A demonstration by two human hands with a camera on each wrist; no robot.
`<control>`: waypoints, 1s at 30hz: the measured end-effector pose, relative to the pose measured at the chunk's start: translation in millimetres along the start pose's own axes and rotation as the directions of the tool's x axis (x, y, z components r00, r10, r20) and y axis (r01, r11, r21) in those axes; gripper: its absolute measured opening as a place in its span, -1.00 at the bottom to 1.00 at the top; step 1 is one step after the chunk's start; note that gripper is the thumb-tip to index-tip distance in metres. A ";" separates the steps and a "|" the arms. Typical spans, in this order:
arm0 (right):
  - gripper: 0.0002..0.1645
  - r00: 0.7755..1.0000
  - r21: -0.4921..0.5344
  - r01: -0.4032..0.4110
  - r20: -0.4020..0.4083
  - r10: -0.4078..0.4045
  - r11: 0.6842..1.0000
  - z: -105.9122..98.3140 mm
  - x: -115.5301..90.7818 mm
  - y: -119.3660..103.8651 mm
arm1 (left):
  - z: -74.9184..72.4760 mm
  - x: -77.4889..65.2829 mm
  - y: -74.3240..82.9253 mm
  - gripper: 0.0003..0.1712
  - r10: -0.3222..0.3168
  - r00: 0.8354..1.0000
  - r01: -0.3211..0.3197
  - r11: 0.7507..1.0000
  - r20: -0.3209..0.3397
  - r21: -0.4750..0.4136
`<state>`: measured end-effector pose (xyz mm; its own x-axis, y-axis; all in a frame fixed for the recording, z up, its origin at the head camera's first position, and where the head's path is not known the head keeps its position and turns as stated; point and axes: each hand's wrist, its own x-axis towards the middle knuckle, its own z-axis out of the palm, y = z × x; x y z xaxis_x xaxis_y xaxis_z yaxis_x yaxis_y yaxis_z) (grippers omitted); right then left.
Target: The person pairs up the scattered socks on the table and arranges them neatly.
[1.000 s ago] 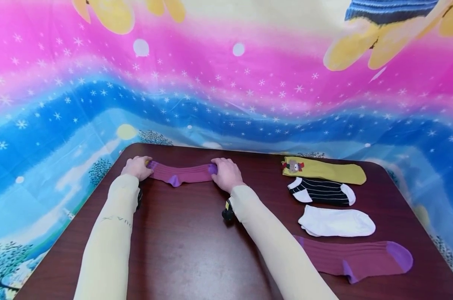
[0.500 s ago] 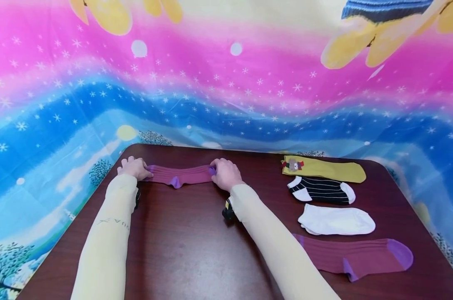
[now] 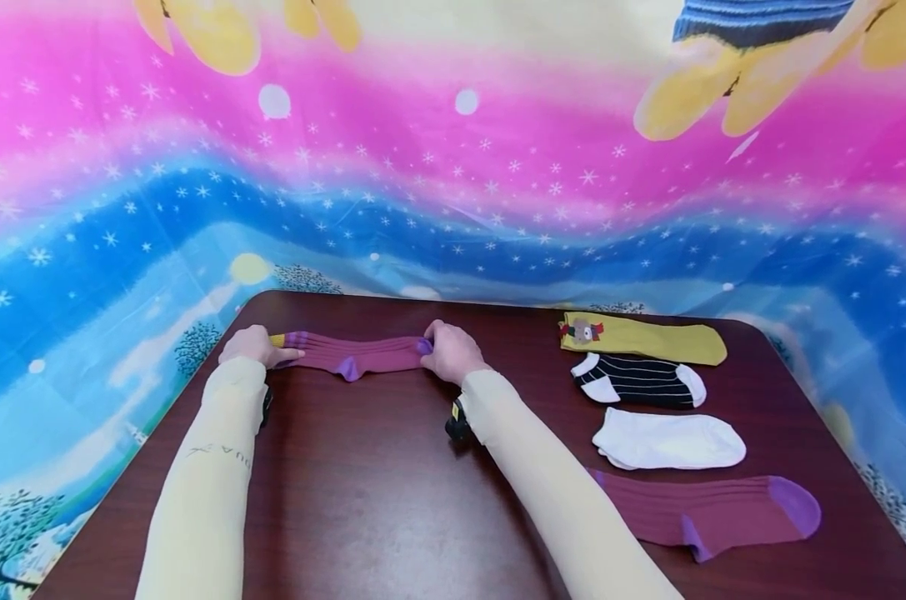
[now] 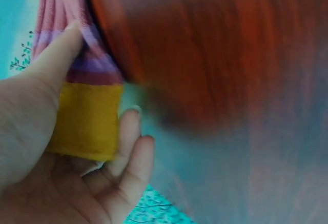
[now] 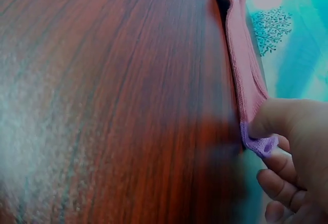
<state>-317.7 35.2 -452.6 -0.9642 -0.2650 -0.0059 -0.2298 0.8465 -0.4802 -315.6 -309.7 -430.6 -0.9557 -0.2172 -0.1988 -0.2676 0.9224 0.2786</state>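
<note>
A maroon ribbed sock (image 3: 381, 354) with purple heel and toe lies stretched sideways between my hands near the table's far edge. My left hand (image 3: 246, 348) holds its cuff end, where a yellow band (image 4: 87, 121) shows. In the left wrist view the thumb lies over the purple stripes and the fingers are behind the cuff. At the other end my right hand (image 3: 453, 352) pinches the purple toe (image 5: 259, 144) between thumb and fingers. The sock's heel (image 3: 348, 368) points toward me.
Down the table's right side lie a mustard sock (image 3: 655, 340) with a bear motif, a black striped sock (image 3: 648, 382), a white sock (image 3: 678, 440) and another maroon sock (image 3: 730, 512), partly behind my right sleeve. A printed cloth (image 3: 422, 183) hangs behind the dark wooden table (image 3: 377, 500).
My left hand has shifted left and slightly toward me at the cuff, and more of the yellow band shows. The right hand has stayed at the toe.
</note>
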 end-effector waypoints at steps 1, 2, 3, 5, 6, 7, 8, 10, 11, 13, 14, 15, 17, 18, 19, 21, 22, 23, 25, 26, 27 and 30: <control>-0.48 1.000 -0.008 -0.007 0.002 0.007 1.000 0.0 -0.4 -0.5 | 0.7 -0.6 -1.5 -0.08 -0.025 1.000 0.025 1.000 -0.002 -0.005; -0.45 1.000 -0.017 -0.014 0.004 0.014 1.000 -0.1 -1.0 -1.1 | 1.1 -1.4 -2.8 0.00 -0.045 0.999 0.045 0.999 -0.002 -0.011; -0.43 1.000 -0.024 -0.022 0.008 0.022 0.999 0.1 -1.6 -1.6 | 1.5 -2.2 -3.8 0.07 -0.060 0.998 0.060 0.998 -0.001 -0.019; -0.40 0.999 -0.039 -0.036 0.015 0.036 0.999 0.7 -2.8 -2.3 | 1.5 -4.0 -4.8 0.11 -0.064 0.998 0.064 0.997 0.000 -0.032; -0.41 0.999 -0.044 -0.041 0.017 0.042 0.998 1.0 -3.4 -2.6 | 1.2 -4.7 -5.3 0.09 -0.055 0.998 0.055 0.998 -0.001 -0.042; -0.43 0.999 -0.049 -0.044 0.016 0.045 0.998 1.4 -3.8 -2.7 | 0.9 -5.3 -5.1 0.04 -0.039 0.999 0.039 0.998 -0.003 -0.049; -0.46 0.999 -0.050 -0.047 0.016 0.048 0.998 1.7 -4.2 -2.8 | 0.5 -5.8 -4.7 -0.02 -0.018 1.000 0.018 0.998 -0.005 -0.055; -0.56 0.999 -0.049 -0.047 0.007 0.048 0.998 2.1 -4.3 -2.4 | -0.4 -6.5 -3.4 -0.17 0.030 0.999 -0.031 0.997 -0.014 -0.075; -0.60 0.999 -0.048 -0.047 -0.001 0.047 0.998 2.3 -4.2 -2.0 | -0.9 -6.6 -2.6 -0.24 0.052 0.998 -0.053 0.995 -0.018 -0.081; -0.66 0.999 -0.043 -0.046 -0.016 0.046 0.998 2.3 -4.6 -1.3 | -1.3 -7.2 -0.7 -0.33 0.088 0.996 -0.090 0.993 -0.029 -0.081; -0.67 0.999 -0.039 -0.047 -0.022 0.046 0.998 2.5 -4.8 -1.0 | -1.6 -7.8 0.5 -0.35 0.098 0.995 -0.100 0.992 -0.032 -0.083; -0.67 0.998 -0.034 -0.049 -0.027 0.048 0.998 2.7 -5.1 -0.7 | -1.6 -8.0 1.0 -0.36 0.104 0.994 -0.107 0.991 -0.040 -0.084; -0.66 0.998 -0.020 -0.052 -0.030 0.052 0.998 3.6 -5.9 -0.2 | -1.5 -8.5 1.7 -0.35 0.115 0.991 -0.120 0.990 -0.062 -0.080; -0.65 0.998 -0.012 -0.054 -0.029 0.054 0.998 4.1 -6.4 -0.1 | -1.3 -8.7 1.9 -0.35 0.123 0.990 -0.128 0.988 -0.073 -0.081; -0.64 0.998 -0.003 -0.055 -0.030 0.055 0.998 4.4 -6.7 -0.1 | -1.0 -8.7 2.0 -0.34 0.131 0.988 -0.138 0.987 -0.085 -0.081; -0.62 0.998 0.020 -0.056 -0.034 0.056 0.998 5.0 -6.8 0.1 | 0.1 -7.5 1.2 -0.35 0.153 0.982 -0.163 0.983 -0.114 -0.086; -0.60 0.998 0.030 -0.055 -0.037 0.056 0.998 5.1 -6.6 0.2 | 0.6 -7.2 1.1 -0.35 0.162 0.979 -0.174 0.981 -0.125 -0.091; -0.57 0.998 0.036 -0.055 -0.040 0.056 0.998 5.1 -6.4 0.2 | 1.2 -6.6 0.9 -0.35 0.170 0.976 -0.184 0.978 -0.133 -0.095; -0.50 0.998 0.041 -0.052 -0.039 0.054 0.998 5.0 -5.8 -0.3 | 2.5 -5.4 0.5 -0.37 0.179 0.973 -0.196 0.975 -0.148 -0.108; -0.49 0.998 0.042 -0.049 -0.038 0.051 0.998 4.9 -5.3 -0.5 | 3.1 -4.9 0.5 -0.38 0.183 0.971 -0.201 0.973 -0.155 -0.115; -0.50 0.998 0.038 -0.045 -0.036 0.047 0.998 4.9 -5.0 -0.8 | 3.5 -4.6 0.7 -0.39 0.188 0.969 -0.208 0.971 -0.163 -0.119; -0.63 0.999 0.031 -0.031 -0.021 0.031 0.999 4.6 -4.7 -1.6 | 4.3 -3.9 1.2 -0.43 0.207 0.959 -0.233 0.964 -0.191 -0.126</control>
<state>-312.2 33.0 -455.8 -0.9735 -0.2288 -0.0028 -0.1959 0.8397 -0.5064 -311.7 -306.4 -433.5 -0.9959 -0.0781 0.0465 -0.0504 0.9000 0.4330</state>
